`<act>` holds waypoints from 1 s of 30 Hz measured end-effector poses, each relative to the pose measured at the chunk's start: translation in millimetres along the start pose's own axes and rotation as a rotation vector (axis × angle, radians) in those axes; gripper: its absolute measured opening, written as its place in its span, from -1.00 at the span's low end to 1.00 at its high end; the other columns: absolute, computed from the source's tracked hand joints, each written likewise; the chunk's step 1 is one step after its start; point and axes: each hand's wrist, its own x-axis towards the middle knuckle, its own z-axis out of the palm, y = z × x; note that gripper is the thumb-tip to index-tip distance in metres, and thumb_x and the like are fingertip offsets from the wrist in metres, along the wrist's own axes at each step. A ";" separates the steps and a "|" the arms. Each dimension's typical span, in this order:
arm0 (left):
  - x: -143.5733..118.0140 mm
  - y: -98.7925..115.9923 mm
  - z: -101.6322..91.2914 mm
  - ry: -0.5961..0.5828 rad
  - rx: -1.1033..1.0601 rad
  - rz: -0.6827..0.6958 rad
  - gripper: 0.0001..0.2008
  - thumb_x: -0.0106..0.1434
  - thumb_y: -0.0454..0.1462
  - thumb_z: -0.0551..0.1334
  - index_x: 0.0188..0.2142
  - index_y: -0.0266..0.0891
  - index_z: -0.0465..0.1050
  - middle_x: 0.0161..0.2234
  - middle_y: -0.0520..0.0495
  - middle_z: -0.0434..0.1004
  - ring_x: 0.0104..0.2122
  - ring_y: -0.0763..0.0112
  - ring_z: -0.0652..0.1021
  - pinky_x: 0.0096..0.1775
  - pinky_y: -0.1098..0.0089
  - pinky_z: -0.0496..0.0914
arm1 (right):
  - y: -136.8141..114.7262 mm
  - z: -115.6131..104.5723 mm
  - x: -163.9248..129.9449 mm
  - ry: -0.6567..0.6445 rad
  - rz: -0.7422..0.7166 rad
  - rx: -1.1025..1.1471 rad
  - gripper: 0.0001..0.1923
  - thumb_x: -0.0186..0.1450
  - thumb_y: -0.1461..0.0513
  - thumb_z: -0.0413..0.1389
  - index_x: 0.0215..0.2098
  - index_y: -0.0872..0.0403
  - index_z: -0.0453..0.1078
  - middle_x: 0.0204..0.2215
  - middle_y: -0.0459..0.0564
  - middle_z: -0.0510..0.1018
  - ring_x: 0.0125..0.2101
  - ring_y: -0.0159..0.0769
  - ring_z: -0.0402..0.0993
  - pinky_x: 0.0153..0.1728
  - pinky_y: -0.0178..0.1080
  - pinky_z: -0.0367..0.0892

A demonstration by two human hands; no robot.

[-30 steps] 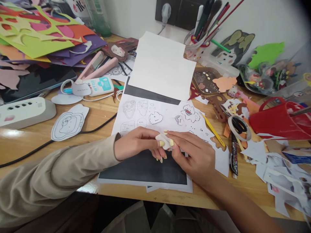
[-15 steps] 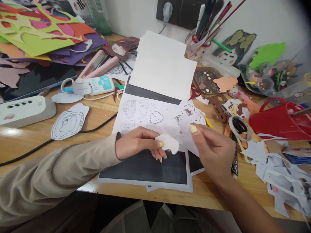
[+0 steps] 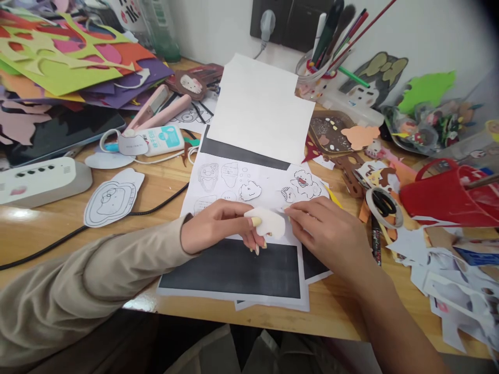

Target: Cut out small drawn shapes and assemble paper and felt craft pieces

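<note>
My left hand (image 3: 222,228) pinches a small white paper cutout (image 3: 271,222) between thumb and fingers, its blank side up. Close to the cutout's right edge, my right hand (image 3: 331,234) has its fingers bent and pressed together; what they hold, if anything, is hidden. Beneath both hands lies a white sheet with line drawings (image 3: 218,179). On it are a small cloud-shaped cutout with a face (image 3: 250,190), a striped cutout (image 3: 288,194) and a curly-haired character cutout (image 3: 306,182). A dark sheet with a white border (image 3: 234,270) lies nearest me.
A blank white sheet (image 3: 261,109) lies behind. Coloured foam sheets (image 3: 74,57) pile up at left, above a white power strip (image 3: 42,179). At right stand a red cup (image 3: 432,192), a tape roll (image 3: 384,208) and paper scraps (image 3: 452,291). A pen holder (image 3: 317,78) is at the back.
My right hand has moved left and down to the cutout; the blurred pale piece at its fingertips no longer shows clearly. My left hand keeps the cutout, tilted slightly differently.
</note>
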 end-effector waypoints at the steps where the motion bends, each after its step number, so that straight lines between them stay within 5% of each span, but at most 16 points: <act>1: -0.2 0.5 1.1 -0.021 0.011 -0.010 -0.77 0.16 -0.29 0.04 -0.44 -0.42 0.39 -0.47 -0.10 0.46 -0.51 0.49 0.46 -0.39 0.49 0.36 | 0.5 -0.1 -0.4 -0.043 -0.019 -0.004 -0.85 0.14 0.31 0.01 -0.39 0.11 0.41 -0.43 -0.05 0.50 -0.38 -0.30 0.33 -0.42 -0.27 0.24; 4: -1.4 1.3 4.3 -0.045 0.062 -0.025 -0.74 0.17 -0.27 0.03 -0.46 -0.42 0.40 -0.49 -0.10 0.46 -0.53 0.50 0.45 -0.41 0.50 0.36 | 1.5 -0.8 -0.5 -0.129 -0.027 0.118 -0.81 0.14 0.19 0.02 -0.38 0.11 0.41 -0.43 -0.01 0.48 -0.37 -0.27 0.31 -0.40 -0.24 0.24; 11: -1.1 -4.5 7.1 -0.001 0.125 -0.028 -0.79 0.11 -0.29 0.11 -0.52 -0.37 0.44 -0.51 -0.07 0.45 -0.46 0.51 0.45 -0.34 0.53 0.36 | 1.4 3.5 26.4 -0.052 0.199 0.391 -0.87 0.16 0.23 0.01 -0.37 0.07 0.37 -0.40 -0.04 0.46 -0.36 -0.30 0.32 -0.31 -0.22 0.22; 17: 0.5 -7.3 6.7 -0.003 0.035 -0.095 -0.83 0.09 -0.30 0.14 -0.35 -0.38 0.42 -0.50 -0.08 0.49 -0.48 0.52 0.48 -0.37 0.54 0.39 | 4.3 22.1 67.2 -0.135 0.163 0.415 -0.73 0.07 0.24 0.09 -0.23 0.08 0.33 -0.27 0.01 0.36 -0.22 -0.23 0.24 -0.22 -0.21 0.18; 21: 1.0 -6.1 7.6 0.006 -0.012 -0.107 -0.84 0.09 -0.31 0.14 -0.34 -0.40 0.38 -0.49 -0.10 0.49 -0.49 0.51 0.50 -0.39 0.54 0.41 | 6.8 31.2 77.7 -0.190 0.136 0.501 -0.78 0.03 0.27 0.11 -0.31 0.08 0.31 -0.28 -0.01 0.32 -0.22 -0.26 0.21 -0.21 -0.23 0.16; 30: 2.0 -8.5 7.2 0.104 -0.043 -0.104 -0.84 0.09 -0.30 0.15 -0.35 -0.39 0.30 -0.50 -0.11 0.49 -0.46 0.45 0.51 -0.39 0.52 0.42 | 17.9 24.4 69.1 -0.084 0.342 0.820 -0.90 0.07 0.25 0.06 -0.42 0.10 0.26 -0.49 -0.12 0.40 -0.50 -0.44 0.28 -0.47 -0.33 0.20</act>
